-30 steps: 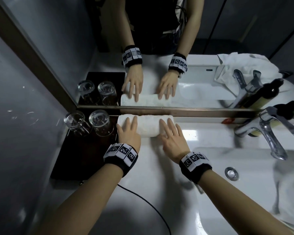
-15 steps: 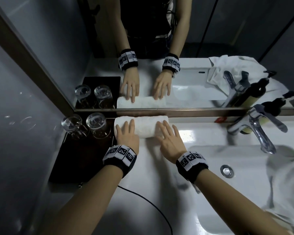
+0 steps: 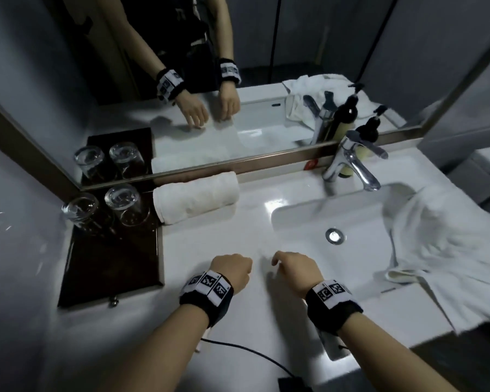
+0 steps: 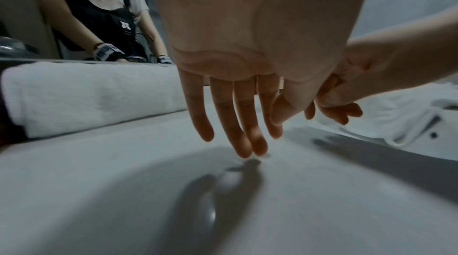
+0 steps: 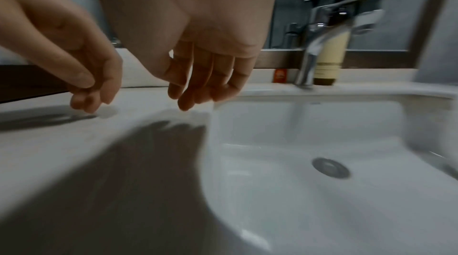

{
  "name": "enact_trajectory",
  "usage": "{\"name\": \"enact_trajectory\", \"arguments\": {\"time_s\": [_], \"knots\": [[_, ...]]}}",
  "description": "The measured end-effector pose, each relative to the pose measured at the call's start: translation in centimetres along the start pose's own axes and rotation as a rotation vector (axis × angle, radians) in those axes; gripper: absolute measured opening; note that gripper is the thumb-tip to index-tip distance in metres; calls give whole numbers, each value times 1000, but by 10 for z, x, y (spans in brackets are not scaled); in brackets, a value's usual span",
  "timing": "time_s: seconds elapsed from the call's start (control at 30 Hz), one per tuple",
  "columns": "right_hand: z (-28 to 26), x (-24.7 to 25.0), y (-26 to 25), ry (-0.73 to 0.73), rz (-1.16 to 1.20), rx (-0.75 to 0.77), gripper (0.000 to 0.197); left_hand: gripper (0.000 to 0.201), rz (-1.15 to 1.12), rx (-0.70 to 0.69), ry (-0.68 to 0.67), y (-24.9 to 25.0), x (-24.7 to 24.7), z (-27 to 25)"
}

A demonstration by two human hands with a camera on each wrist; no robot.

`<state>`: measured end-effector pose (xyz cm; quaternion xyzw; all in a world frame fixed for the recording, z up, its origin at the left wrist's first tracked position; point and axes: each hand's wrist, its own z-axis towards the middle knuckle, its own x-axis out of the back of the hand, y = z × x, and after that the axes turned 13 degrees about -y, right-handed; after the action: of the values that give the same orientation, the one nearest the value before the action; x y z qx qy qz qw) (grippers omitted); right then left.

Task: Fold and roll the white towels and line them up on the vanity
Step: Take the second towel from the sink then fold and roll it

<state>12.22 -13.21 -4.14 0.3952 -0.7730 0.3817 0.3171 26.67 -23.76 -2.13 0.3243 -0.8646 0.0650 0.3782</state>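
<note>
Rolled towel [image 3: 195, 196]: white, lying on its side along the mirror [image 3: 238, 80] at the back of the vanity [image 3: 215, 239], left end against the dark tray [image 3: 111, 258]. Touched by neither hand. Also seen from the left wrist [image 4: 94, 94].

Loose towel [image 3: 447, 250]: white, unfolded, crumpled, draped over the right rim of the sink [image 3: 303, 219] and the countertop beyond.

Left hand [image 3: 232, 271]: above the bare countertop near the front edge, well apart from the rolled towel. Fingers [image 4: 230, 122] hanging down, relaxed, close together, holding nothing; tips just above the surface.

Right hand [image 3: 296, 268]: just beside the left, over the countertop at the sink's left rim. Fingers [image 5: 198, 90] loosely curled downward, holding nothing.

Glasses [image 3: 102, 207]: two, upside down on the back of the tray, just left of the rolled towel.

Tap [image 3: 351, 162]: chrome, behind the sink, spout over the basin.

Bottle [image 5: 328, 61]: dark cap, pale body, behind the tap against the mirror.

Drain [image 3: 335, 236]: metal, in the basin floor.

Cable [image 3: 252, 352]: black, across the front of the countertop under the forearms.

Wristbands [image 3: 207, 292]: black with printed markers, one on each wrist.
</note>
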Motion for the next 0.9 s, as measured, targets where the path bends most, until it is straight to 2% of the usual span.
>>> {"name": "enact_trajectory", "arguments": {"time_s": [0.2,0.47,0.63,0.9], "knots": [[-64,-27,51,127,171,-234,26,32,-21,-167,30,52,-16,9],[-130,-22,132,380,377,-401,28,33,80,-300,44,143,-12,22],[-161,0,201,510,326,-422,33,33,116,-335,51,213,11,45],[-203,39,326,531,234,-544,46,34,133,-383,90,337,40,96]]}}
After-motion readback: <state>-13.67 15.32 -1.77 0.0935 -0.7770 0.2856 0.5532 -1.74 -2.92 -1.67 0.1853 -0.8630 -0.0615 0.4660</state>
